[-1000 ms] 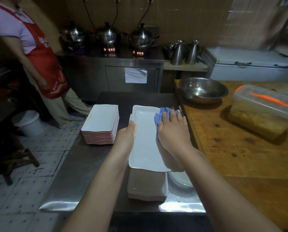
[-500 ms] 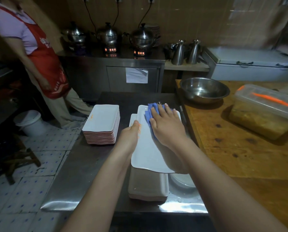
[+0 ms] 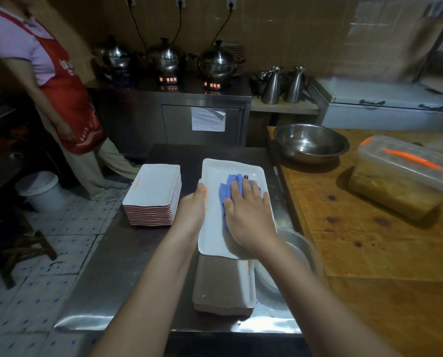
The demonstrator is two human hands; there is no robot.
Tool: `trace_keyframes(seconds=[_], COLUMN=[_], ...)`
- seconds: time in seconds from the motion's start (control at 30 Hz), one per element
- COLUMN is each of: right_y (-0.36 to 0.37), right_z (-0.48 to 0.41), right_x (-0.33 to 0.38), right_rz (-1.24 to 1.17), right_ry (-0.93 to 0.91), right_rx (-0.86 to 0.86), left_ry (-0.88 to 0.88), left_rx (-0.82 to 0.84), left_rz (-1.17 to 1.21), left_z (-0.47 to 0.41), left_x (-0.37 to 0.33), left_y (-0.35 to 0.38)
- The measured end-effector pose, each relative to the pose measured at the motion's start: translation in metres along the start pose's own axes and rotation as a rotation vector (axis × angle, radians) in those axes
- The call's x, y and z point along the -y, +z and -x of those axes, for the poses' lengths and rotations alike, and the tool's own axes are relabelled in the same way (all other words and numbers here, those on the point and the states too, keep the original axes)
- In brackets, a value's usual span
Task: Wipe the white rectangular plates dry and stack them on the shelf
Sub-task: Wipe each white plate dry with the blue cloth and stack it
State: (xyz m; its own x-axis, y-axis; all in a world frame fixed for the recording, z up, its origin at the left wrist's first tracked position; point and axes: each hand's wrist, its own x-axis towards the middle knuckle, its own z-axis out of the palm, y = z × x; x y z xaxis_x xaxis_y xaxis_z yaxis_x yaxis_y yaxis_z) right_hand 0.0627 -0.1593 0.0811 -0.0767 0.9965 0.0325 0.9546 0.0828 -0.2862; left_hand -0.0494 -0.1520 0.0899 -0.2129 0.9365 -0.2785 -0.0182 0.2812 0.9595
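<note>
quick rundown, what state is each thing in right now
top plate, over the near stack, cloth on it
blue cloth, flat on the top plate
left hand, grips the top plate's left edge
right hand, flat on the blue cloth
left stack, neatly piled, untouched
near stack, partly under the top plate
steel bowl, upright, empty
plastic box, lid on

L hand (image 3: pixel 193 204) round plate (image 3: pixel 230 167) edge; R hand (image 3: pixel 248 210) flat, palm down, fingers apart.

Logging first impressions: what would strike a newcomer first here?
At centre, the right hand presses a blue cloth onto a white plate held by the left hand. Left of it sits a stack of plates; a person in a red apron stands far left.
</note>
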Motion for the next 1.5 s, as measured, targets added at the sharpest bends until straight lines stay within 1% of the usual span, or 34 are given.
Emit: trace_keyframes(seconds=[0.1, 0.2, 0.27, 0.33, 0.47, 0.6, 0.7, 0.8, 0.9, 1.0, 1.07, 1.2, 1.27, 1.33, 1.43, 1.5], right_y=[0.004, 0.007, 0.009, 0.010, 0.007, 0.011, 0.013, 0.007, -0.002, -0.008, -0.009, -0.007, -0.007, -0.007, -0.004, -0.004], right_z=[0.015, 0.026, 0.027, 0.025, 0.022, 0.025, 0.022, 0.007, -0.013, -0.030, -0.037, -0.046, -0.050, -0.053, -0.054, -0.053], right_x=[0.016, 0.024, 0.021, 0.012, -0.011, -0.013, -0.014, -0.021, -0.024, -0.021, -0.018, -0.004, 0.003, 0.003, -0.005, -0.011], right_rz=[0.007, -0.075, -0.036, 0.012, 0.113, 0.076, 0.059, 0.072, 0.081, 0.091, 0.078, 0.047, -0.013, -0.048, 0.053, 0.095], right_ry=[-0.169, -0.197, -0.202, -0.163, -0.012, -0.015, -0.019, 0.031, 0.095, 0.115, 0.071, -0.144, -0.211, -0.237, -0.231, -0.179], right_rx=[0.051, 0.068, 0.070, 0.073, 0.032, 0.006, 0.010, -0.012, -0.056, -0.045, -0.049, -0.098, -0.106, -0.083, -0.069, -0.071], left_ry=[0.009, 0.006, -0.001, -0.013, -0.051, -0.069, -0.037, -0.014, 0.001, 0.009, 0.009, 0.058, 0.085, 0.083, 0.047, 0.031], left_rx=[-0.042, -0.071, -0.072, -0.062, -0.037, -0.018, -0.014, 0.015, 0.035, 0.028, 0.029, 0.007, 0.017, 0.027, 0.047, 0.035], left_rz=[-0.006, -0.023, -0.027, -0.023, -0.003, -0.014, 0.020, 0.022, -0.046, -0.079, -0.084, -0.154, -0.176, -0.175, -0.143, -0.111], left_z=[-0.005, -0.010, -0.010, -0.010, -0.008, -0.006, -0.006, -0.004, -0.002, -0.001, -0.002, 0.000, 0.000, 0.000, 0.000, 0.000], left_x=[-0.006, -0.008, -0.007, -0.006, -0.007, -0.009, -0.006, -0.001, 0.005, 0.005, 0.002, 0.000, 0.000, 0.000, 0.000, -0.001], left_y=[0.001, 0.000, -0.001, -0.003, -0.009, -0.012, -0.009, -0.004, 0.004, 0.007, 0.007, 0.008, 0.009, 0.007, 0.001, -0.002])
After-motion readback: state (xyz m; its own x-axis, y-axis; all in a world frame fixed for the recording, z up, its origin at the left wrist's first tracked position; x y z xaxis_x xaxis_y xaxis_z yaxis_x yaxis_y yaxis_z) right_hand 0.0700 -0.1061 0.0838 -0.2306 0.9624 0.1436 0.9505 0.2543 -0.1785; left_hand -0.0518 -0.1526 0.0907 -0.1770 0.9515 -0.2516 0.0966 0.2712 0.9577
